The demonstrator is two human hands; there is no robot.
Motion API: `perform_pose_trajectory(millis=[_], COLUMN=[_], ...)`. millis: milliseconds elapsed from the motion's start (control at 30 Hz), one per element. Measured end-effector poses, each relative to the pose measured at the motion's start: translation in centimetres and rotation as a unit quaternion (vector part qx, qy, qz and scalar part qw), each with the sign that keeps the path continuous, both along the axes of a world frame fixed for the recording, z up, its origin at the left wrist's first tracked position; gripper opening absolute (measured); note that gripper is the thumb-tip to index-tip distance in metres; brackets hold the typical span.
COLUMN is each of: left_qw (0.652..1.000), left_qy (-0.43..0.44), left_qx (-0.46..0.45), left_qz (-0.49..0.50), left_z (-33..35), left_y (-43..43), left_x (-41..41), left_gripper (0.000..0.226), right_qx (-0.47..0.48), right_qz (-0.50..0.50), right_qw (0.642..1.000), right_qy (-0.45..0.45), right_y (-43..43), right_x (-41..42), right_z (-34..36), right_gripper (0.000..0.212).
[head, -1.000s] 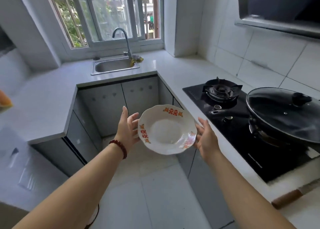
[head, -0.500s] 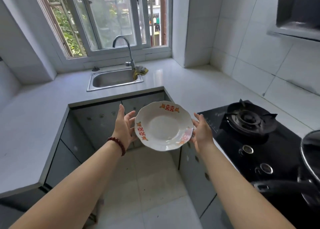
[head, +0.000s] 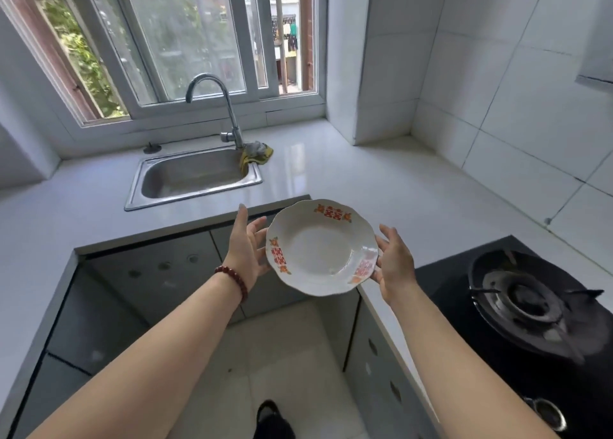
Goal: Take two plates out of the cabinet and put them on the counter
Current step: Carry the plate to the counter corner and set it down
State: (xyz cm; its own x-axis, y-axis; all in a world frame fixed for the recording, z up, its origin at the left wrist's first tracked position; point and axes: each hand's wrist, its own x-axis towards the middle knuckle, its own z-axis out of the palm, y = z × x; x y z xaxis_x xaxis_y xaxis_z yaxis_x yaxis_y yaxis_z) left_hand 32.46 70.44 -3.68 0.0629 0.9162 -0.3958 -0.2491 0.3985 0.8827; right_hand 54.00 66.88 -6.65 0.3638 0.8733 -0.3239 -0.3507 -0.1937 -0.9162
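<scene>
The plate (head: 316,251), white with a wavy rim and red-orange marks on three sides, is held in the air between two hands, above the inner corner of the bench (head: 391,186), partly over the floor; it is tilted a little toward the camera and does not rest on anything. The white bench runs along the far wall and down both sides. At the right, a black gas stove (head: 517,309) is set into it. At the far left, a steel sink (head: 194,176) sits under the window, with a curved tap (head: 229,113) behind it and a yellow-grey cloth (head: 257,154) at its right corner. The left hand (head: 247,247) touches the plate's left edge, fingers (head: 243,218) spread and pointing up; a red bead bracelet (head: 234,281) is on that wrist. The right hand (head: 394,262) supports the right edge with the fingers spread.
</scene>
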Motion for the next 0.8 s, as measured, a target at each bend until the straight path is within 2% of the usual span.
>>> perform_pose_trajectory(millis=[167,267,433,567,800], left_qw=[0.998,0.996,0.989,0.981,0.968], left_qy=[0.012,0.008,0.007,-0.005,0.022], left_qx=[-0.006,-0.025,-0.045,-0.068,-0.063], left_qz=[-0.056,-0.089,-0.143,-0.18,-0.24], left_z=[-0.4,-0.5,-0.9,-1.5,-2.0], left_y=[9.9,15.7,23.6,28.1,34.3], left_x=[0.9,1.4,3.9,7.2,13.3], left_gripper=[0.073,0.076,0.078,0.078,0.079], right_qx=[-0.012,-0.023,-0.04,-0.052,-0.055], right_qz=[-0.038,-0.077,-0.139,-0.181,-0.23], right_qw=[0.999,0.997,0.989,0.982,0.971], right_qy=[-0.001,0.01,0.009,-0.001,-0.011], right_y=[7.7,11.8,17.0,19.8,24.6], right_x=[0.6,1.0,2.5,4.8,10.0], right_z=[-0.5,-0.5,-1.2,-1.2,-1.4], right_gripper=[0.043,0.039,0.017,0.026,0.019])
